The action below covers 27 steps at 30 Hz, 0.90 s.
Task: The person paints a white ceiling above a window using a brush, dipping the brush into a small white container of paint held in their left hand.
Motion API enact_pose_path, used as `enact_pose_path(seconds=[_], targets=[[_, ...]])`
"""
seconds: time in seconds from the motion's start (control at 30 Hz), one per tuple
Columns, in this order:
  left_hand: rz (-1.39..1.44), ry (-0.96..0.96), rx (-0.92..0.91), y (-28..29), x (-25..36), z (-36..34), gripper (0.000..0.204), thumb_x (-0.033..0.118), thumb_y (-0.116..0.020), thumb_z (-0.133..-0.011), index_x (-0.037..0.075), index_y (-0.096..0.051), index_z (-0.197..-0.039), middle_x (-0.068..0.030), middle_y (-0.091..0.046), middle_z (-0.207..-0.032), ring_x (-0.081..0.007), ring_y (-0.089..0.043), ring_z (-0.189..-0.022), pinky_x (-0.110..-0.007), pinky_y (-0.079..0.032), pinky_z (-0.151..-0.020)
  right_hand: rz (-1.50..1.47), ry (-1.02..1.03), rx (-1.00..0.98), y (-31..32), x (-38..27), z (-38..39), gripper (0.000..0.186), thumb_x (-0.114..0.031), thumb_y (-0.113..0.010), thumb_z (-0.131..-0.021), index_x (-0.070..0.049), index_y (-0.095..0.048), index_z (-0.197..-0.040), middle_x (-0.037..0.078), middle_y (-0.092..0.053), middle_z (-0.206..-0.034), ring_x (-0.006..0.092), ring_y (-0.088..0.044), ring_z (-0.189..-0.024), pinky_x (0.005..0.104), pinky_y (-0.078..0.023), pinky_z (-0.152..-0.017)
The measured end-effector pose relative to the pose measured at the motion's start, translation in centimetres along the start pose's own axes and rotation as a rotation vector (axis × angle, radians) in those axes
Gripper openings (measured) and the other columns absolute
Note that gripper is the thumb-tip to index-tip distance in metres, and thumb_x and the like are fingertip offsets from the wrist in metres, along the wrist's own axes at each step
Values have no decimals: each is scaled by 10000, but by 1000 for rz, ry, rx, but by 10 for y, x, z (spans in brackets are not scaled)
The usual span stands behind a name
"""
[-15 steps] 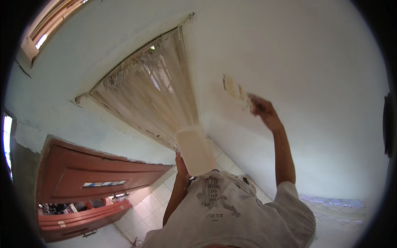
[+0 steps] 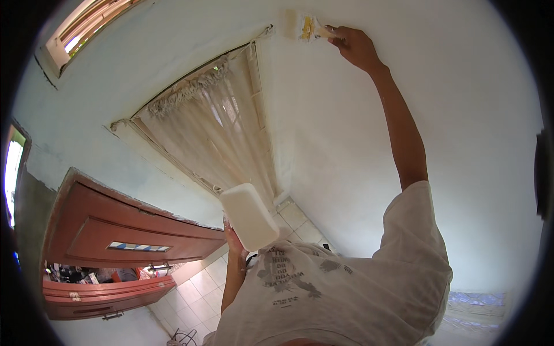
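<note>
High on the white wall, my right hand (image 2: 352, 46) grips a paintbrush (image 2: 317, 30) by its handle, its paint-marked head held against the wall beside a beige smear (image 2: 291, 24). My right arm is stretched upward. Lower down, in front of my T-shirt, my left hand (image 2: 234, 236) holds a pale rectangular plastic container (image 2: 249, 216); its fingers are partly hidden behind it. A sheer ruffled curtain (image 2: 202, 127) hangs in a window frame left of the brush.
A red-brown door (image 2: 92, 202) stands at the left, with clutter (image 2: 104, 274) showing through an opening. A window (image 2: 81, 29) sits at the upper left. Pale floor tiles (image 2: 199, 294) show below, with dark wiry items (image 2: 182, 337) near the bottom edge.
My right hand and the brush have risen up the wall, with my arm straighter. My left hand and the container have shifted slightly left, and the container is more tilted.
</note>
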<state>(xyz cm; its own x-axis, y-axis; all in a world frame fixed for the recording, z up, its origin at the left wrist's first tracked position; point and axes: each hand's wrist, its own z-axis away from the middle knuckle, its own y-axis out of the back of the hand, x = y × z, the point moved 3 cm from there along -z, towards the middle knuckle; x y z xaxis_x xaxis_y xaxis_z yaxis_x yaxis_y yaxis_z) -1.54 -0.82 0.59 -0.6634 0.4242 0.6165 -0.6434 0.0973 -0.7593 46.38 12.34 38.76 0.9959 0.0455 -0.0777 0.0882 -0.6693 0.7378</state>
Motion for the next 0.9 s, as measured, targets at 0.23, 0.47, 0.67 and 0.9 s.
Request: enact_pose_path(seconds=[0.23, 0.47, 0.67, 0.9], targets=[[-65, -175, -34, 7, 2, 2, 611, 505, -431, -1011, 105, -390, -1472, -83, -538, -1376, -243, -562, -1225, -402, -516, -987, -23, 7, -7, -19, -3, -20, 312, -200, -656, -934, -96, -681, -1227, 97, -712, -945, 239, -623, -723, 360, -512, -740], [-80, -120, -70, 12, -2, -5, 555, 455, -374, -1041, 82, -414, -1451, -90, -548, -1369, -250, -577, -1206, -400, -517, -981, 4, 12, -83, -45, 3, -7, 352, -207, -629, -911, -154, -666, -1257, 115, -698, -974, 311, -653, -892, 439, -517, -823], [76, -51, 101, 3, -4, -6, 553, 468, -376, -1041, 91, -426, -1443, -91, -576, -1331, -243, -607, -1161, -395, -525, -968, 81, -59, -312, -55, -15, 22, 353, -199, -624, -914, -161, -665, -1263, 111, -696, -955, 323, -655, -895, 445, -526, -819], [59, 0, 44, -15, 0, -8, 564, 478, -385, -1039, 96, -419, -1452, -88, -558, -1362, -244, -587, -1194, -399, -512, -994, -14, -56, -3, -15, -13, -5, 351, -208, -623, -922, -141, -665, -1264, 108, -691, -940, 284, -662, -856, 429, -528, -777]])
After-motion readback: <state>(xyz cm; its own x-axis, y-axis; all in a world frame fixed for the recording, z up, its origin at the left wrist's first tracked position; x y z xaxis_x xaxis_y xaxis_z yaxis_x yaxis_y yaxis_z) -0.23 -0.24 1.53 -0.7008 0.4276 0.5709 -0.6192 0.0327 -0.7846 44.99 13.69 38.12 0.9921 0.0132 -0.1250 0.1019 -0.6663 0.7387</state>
